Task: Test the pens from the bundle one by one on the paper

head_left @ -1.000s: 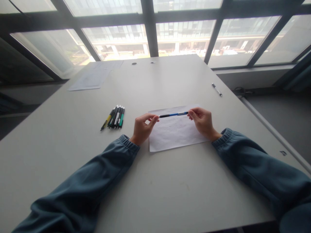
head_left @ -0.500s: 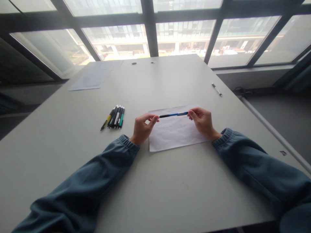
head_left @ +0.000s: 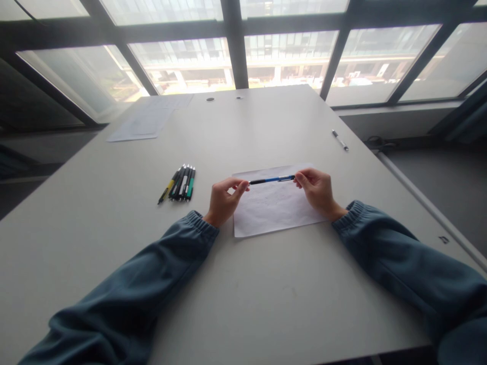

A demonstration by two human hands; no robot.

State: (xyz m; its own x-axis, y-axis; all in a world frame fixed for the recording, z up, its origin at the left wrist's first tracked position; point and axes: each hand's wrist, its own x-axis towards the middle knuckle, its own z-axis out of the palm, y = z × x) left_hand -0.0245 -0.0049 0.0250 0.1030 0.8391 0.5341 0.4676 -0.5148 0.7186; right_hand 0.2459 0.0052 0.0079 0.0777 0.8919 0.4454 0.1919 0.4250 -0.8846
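Observation:
A blue and black pen (head_left: 272, 179) is held level between both my hands, just above a white sheet of paper (head_left: 274, 208) lying on the grey table (head_left: 114, 243). My left hand (head_left: 223, 200) pinches the pen's left tip between thumb and fingers. Its right end is pinched by my right hand (head_left: 315, 190). Both wrists rest near the sheet's side edges.
A row of several pens (head_left: 180, 184) lies to the left of my left hand. A single pen (head_left: 340, 140) lies near the table's right edge. Loose papers (head_left: 146, 119) sit at the far left, before a wall of windows.

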